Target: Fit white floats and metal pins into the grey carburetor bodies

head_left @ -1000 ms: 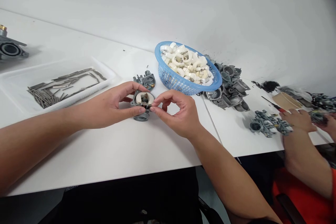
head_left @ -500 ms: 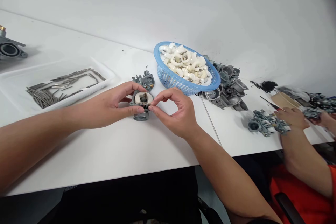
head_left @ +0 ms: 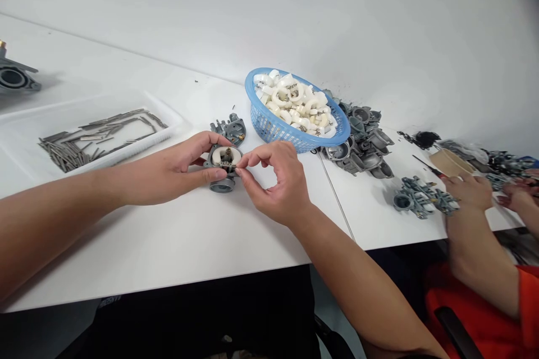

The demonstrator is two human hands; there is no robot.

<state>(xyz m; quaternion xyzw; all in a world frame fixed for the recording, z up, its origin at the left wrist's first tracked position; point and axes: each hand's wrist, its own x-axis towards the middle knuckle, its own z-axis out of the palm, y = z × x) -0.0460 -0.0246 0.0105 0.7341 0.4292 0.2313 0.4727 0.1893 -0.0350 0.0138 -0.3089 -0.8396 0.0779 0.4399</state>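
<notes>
My left hand (head_left: 185,168) grips a grey metal carburetor body (head_left: 222,185) low over the white table, thumb on the near side and fingers behind. Its open bowl side faces up, with a cream-white float (head_left: 218,156) seated around a brass post (head_left: 228,152). At the right side of the float hinge, the thumb and forefinger of my right hand (head_left: 275,179) are pinched on a thin metal pin (head_left: 234,166), mostly hidden by the fingertips. Just behind stands another carburetor body (head_left: 234,130), touching nothing I hold as far as I can see.
A white tray (head_left: 162,137) of thin metal pins lies left. A blue basket (head_left: 269,126) of white floats stands behind, with piled carburetor bodies (head_left: 370,151) beside it. At right, a co-worker's hand (head_left: 471,193) is near more carburetors (head_left: 421,196). Another carburetor (head_left: 17,76) sits far left.
The view has shifted slightly. Both my hands keep their hold at the carburetor, my right fingertips still at the float hinge. The co-worker's far hand has moved a little.
</notes>
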